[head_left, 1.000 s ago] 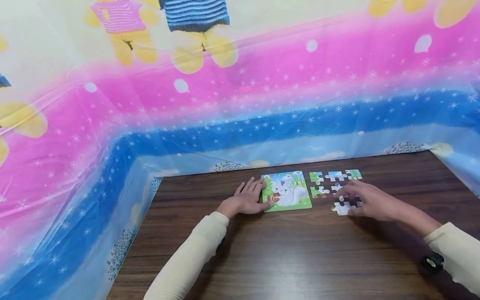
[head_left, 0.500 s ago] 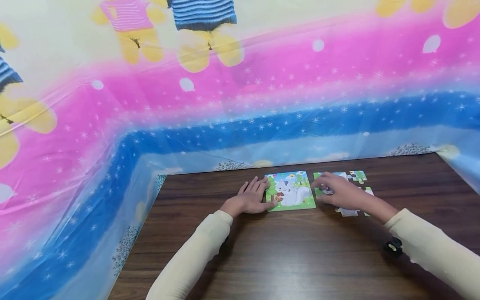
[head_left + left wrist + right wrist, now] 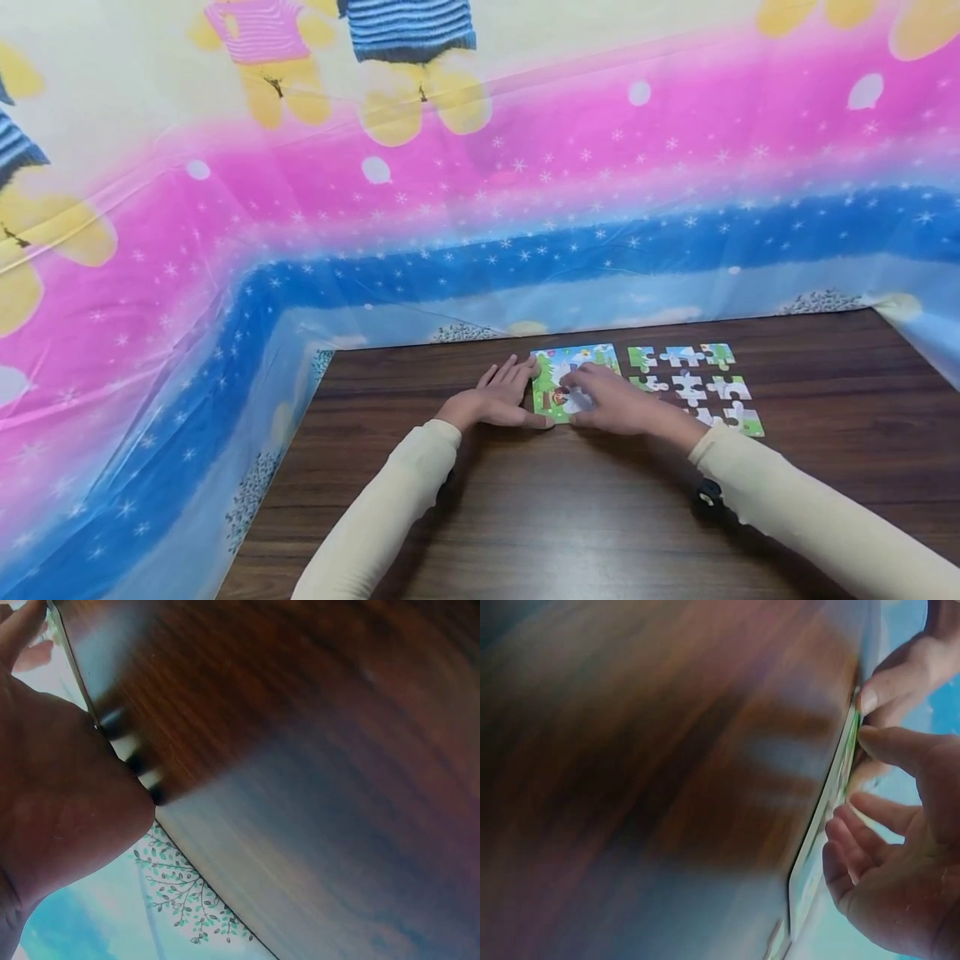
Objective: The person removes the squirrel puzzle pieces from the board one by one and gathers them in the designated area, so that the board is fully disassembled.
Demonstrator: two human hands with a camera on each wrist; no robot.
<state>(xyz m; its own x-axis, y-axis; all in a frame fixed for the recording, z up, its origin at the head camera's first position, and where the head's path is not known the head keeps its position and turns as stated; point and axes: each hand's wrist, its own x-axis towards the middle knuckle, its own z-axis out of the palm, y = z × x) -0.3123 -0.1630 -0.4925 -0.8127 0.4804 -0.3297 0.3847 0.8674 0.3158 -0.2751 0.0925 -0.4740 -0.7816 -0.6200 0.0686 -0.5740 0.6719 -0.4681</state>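
Note:
A square puzzle board [image 3: 543, 371] printed with a squirrel, trees and green grass lies flat on the dark wooden table. My left hand [image 3: 495, 404] rests at its left side, fingers straight, with the thumb along the near left corner. Over the board's lower middle is my right hand [image 3: 615, 402], covering much of the squirrel. In the right wrist view, the right fingers [image 3: 855, 847] bend loosely onto the board and the thumb is spread apart from them. I see no piece between them. Right of the board lie loose jigsaw pieces [image 3: 687, 386] in rows, some partly hidden by the right arm.
A printed cloth backdrop [image 3: 525, 287] meets the back edge of the table [image 3: 555, 508]. A dark wrist device [image 3: 707, 494] is on the right sleeve. The sleeved forearms reach across the table from the near side.
My right hand has moved left from above the loose pieces onto the board, uncovering most of those pieces. My left hand has stayed at the board's left side. The head view has shifted slightly.

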